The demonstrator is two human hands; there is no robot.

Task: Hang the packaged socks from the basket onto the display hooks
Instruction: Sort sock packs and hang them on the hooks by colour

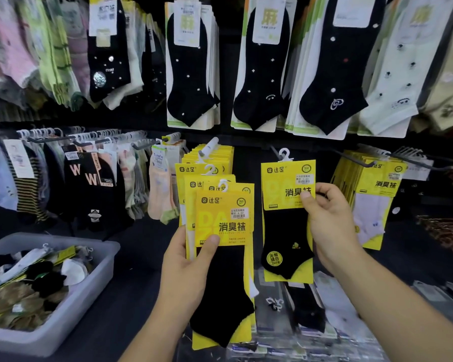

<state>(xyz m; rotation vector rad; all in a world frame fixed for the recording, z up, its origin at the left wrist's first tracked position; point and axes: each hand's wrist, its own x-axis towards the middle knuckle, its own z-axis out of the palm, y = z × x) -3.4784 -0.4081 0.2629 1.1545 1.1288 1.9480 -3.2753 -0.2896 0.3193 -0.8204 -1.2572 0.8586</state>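
Note:
My left hand (186,270) grips a fanned stack of yellow-carded black sock packs (224,231), held upright in front of the display. My right hand (330,226) pinches the right edge of a single yellow sock pack (285,220) with a black sock. That pack's white plastic hanger (284,154) sits at the tip of a dark display hook (275,151). A grey plastic basket (100,278) at the lower left holds several more packaged socks.
A full hook of the same yellow packs (212,155) hangs behind my left hand, and another yellow group (377,184) hangs at the right. Black ankle socks (191,69) fill the row above. Mixed socks (89,178) hang at the left. Loose packs (311,309) lie on the counter below.

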